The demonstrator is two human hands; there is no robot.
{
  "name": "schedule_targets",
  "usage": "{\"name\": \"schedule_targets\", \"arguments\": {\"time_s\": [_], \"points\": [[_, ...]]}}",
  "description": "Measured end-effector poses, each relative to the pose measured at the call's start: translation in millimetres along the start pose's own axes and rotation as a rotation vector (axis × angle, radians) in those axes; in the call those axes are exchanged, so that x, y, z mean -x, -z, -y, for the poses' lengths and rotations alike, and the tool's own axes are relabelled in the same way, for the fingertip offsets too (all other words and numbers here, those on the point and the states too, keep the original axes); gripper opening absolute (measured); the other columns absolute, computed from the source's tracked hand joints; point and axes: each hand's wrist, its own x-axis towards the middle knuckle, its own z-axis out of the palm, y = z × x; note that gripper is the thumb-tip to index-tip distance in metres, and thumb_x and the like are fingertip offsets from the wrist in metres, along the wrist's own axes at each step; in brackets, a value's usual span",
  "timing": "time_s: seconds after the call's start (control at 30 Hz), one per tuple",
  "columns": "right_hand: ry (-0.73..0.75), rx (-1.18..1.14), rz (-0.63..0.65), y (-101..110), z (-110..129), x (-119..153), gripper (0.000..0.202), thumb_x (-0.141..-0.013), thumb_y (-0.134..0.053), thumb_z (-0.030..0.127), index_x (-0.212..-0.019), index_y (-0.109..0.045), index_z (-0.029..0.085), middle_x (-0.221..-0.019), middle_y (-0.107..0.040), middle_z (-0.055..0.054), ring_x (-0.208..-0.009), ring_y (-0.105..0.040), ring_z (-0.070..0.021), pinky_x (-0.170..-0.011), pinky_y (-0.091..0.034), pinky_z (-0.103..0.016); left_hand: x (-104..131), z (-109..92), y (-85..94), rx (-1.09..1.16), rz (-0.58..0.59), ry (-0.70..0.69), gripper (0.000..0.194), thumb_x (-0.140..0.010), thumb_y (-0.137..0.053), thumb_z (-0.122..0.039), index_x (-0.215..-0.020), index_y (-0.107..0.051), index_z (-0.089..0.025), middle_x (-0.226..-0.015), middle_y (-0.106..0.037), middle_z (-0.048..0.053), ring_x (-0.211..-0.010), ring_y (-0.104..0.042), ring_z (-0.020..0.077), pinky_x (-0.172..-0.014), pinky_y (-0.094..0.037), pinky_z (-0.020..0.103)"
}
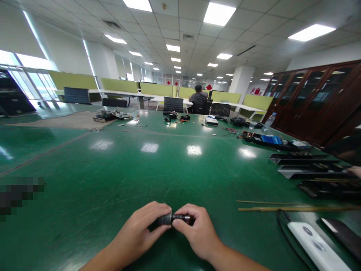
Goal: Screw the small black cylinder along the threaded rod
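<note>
Near the front edge of the green table (169,169), both hands meet over a small dark cylindrical part (166,219). My left hand (142,226) is wrapped round its thicker black body, thumb below and fingers on top. My right hand (199,229) pinches a thinner ribbed piece with a silvery end (183,217), which lines up with the black body. The two pieces touch or nearly touch; whether they are joined cannot be made out. The fingertips of the two hands are very close together.
Thin brass-coloured rods (270,208) lie to the right, beyond a white power strip (316,244) and a dark phone-like object (342,235). Black channel-shaped trays (307,172) stand at the right edge, near another person's hand (355,171). Farther back are tools, a bottle (270,121) and a seated person.
</note>
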Motion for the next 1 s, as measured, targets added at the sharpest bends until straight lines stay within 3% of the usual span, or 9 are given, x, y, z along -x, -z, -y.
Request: {"name": "schedule_targets", "arguments": {"time_s": [1.0], "points": [[-0.035, -0.007, -0.007, 1.5, -1.8, 0.5, 0.007, -0.080, -0.073, 0.022, -0.084, -0.076, 0.018, -0.074, -0.067, -0.001, -0.068, -0.056, -0.0143, -0.064, -0.041, -0.025, 2.9, 4.2, 0.6, 0.000, -0.009, 0.015, 0.039, -0.090, -0.066, -0.017, -0.126, -0.055, -0.025, -0.115, -0.066, 0.005, -0.108, -0.062, 0.0156, -0.097, -0.051, 0.028]]}}
